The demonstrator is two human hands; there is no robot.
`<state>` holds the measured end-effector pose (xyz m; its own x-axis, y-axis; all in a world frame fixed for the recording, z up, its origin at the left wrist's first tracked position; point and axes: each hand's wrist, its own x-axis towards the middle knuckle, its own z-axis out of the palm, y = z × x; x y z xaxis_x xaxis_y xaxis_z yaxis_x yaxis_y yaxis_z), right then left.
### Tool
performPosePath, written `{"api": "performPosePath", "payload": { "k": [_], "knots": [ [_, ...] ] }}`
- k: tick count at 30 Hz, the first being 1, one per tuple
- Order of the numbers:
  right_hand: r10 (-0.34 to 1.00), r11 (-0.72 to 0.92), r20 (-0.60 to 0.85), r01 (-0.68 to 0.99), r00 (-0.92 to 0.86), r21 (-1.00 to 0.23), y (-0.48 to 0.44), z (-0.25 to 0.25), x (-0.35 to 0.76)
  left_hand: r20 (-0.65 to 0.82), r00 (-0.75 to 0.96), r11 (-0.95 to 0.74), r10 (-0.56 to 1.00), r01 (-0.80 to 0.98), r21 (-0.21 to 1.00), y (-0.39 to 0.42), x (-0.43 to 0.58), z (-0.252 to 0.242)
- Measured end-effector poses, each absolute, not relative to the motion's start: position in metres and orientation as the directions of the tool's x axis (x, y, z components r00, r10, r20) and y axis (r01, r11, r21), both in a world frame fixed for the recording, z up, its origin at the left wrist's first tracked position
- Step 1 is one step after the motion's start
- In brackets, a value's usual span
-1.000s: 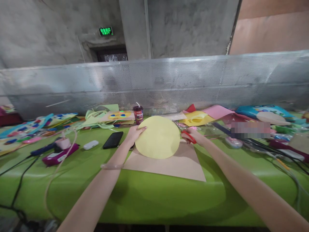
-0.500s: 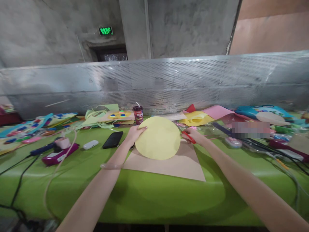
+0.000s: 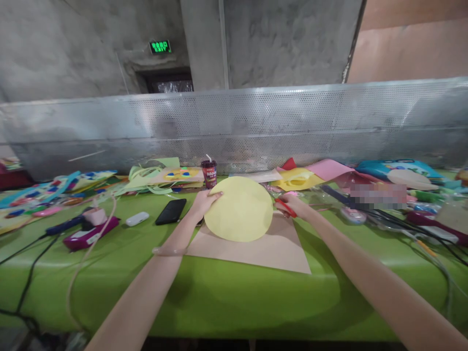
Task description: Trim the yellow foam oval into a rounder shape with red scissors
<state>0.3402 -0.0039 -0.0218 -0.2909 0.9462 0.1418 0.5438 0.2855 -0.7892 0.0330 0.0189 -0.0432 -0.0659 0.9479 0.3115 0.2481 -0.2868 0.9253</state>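
Observation:
My left hand (image 3: 205,202) grips the left edge of a round pale yellow sheet (image 3: 238,209), its thumb on the front face and its other fingers hidden behind. The sheet is held up, tilted toward me, above a beige rectangular sheet (image 3: 252,253) on the table. At the right edge of the yellow disc, my right hand (image 3: 294,204) is closed around red-handled scissors (image 3: 286,207). Their blades are hard to make out beside the disc's rim.
A dark drink cup (image 3: 209,174) with a straw stands behind the disc. A black phone (image 3: 171,211), a white case (image 3: 137,219) and a purple power strip (image 3: 91,234) lie to the left. Cables (image 3: 405,222) and coloured craft sheets (image 3: 334,170) lie to the right on the green table (image 3: 256,302).
Almost nothing differs. The yellow disc has shifted very slightly to the left; both hands keep their hold and position.

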Motion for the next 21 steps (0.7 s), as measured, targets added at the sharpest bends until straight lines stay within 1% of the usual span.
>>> {"api": "performPosePath", "payload": {
  "k": [6,12,21],
  "knots": [
    [0.948,0.278,0.129,0.553,-0.292,-0.785,-0.0045,-0.0204,0.3401,0.323,-0.055,-0.297,0.945,0.276,0.914,0.0184,0.0321,-0.0432],
    [0.947,0.278,0.130,0.547,-0.294,-0.789,-0.0027,-0.0212,0.3414,0.271,-0.037,-0.260,0.962,0.191,0.947,0.0175,0.0335,-0.0428],
    [0.945,0.281,0.131,0.541,-0.299,-0.792,-0.0012,-0.0216,0.3411,0.257,-0.039,-0.249,0.966,0.149,0.957,0.0171,0.0343,-0.0424]
  ]
}}
